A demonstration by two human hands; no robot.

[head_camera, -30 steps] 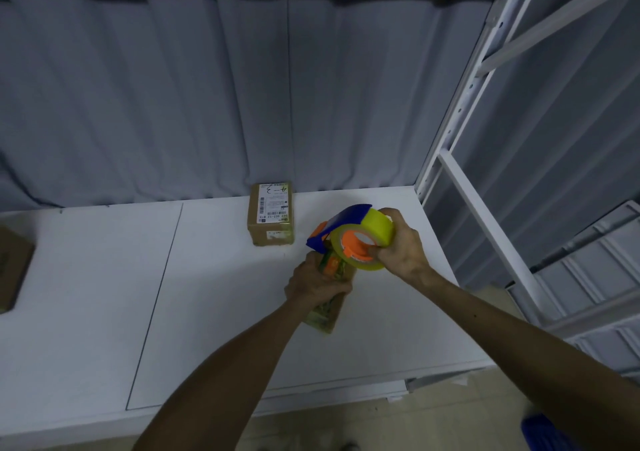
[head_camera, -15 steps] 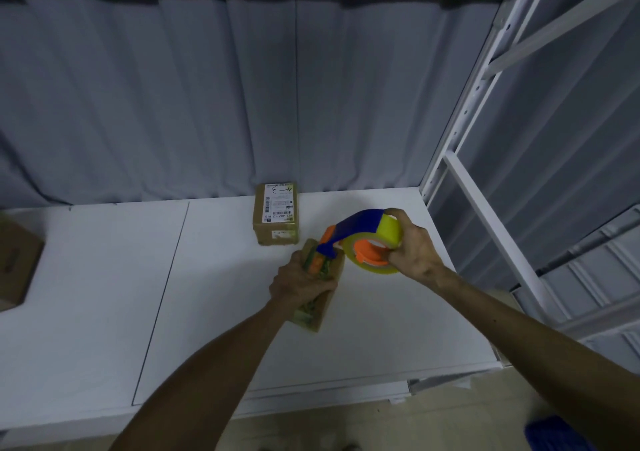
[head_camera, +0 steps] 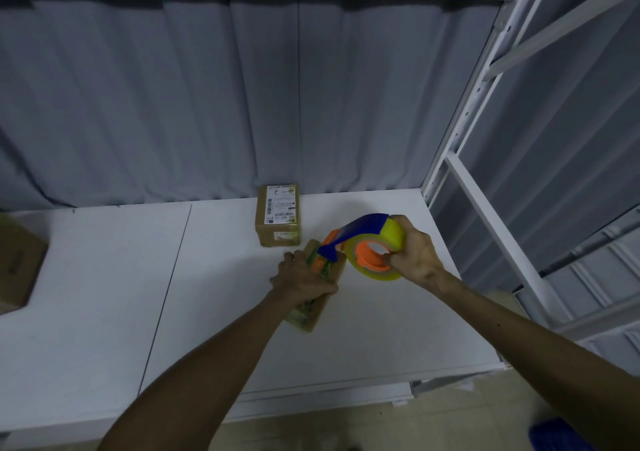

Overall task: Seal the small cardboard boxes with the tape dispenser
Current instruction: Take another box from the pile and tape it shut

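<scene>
A small cardboard box (head_camera: 311,315) lies on the white shelf (head_camera: 104,294), long side pointing away from me. My left hand (head_camera: 303,277) presses down on its top and grips it. My right hand (head_camera: 414,254) holds the tape dispenser (head_camera: 367,242), a blue and orange frame with a yellow-green tape roll. The dispenser's blue nose touches the far end of the box, just past my left fingers. A second small cardboard box (head_camera: 278,213) with a white label stands behind, near the curtain.
A larger cardboard box (head_camera: 17,267) sits at the shelf's left edge. A grey curtain (head_camera: 207,104) backs the shelf. White metal rack posts (head_camera: 464,128) rise on the right. A blue object (head_camera: 557,435) lies on the floor at bottom right.
The dispenser's nose has moved away from me along the box top toward its far end. My left hand and the box have shifted slightly left and away from me.
</scene>
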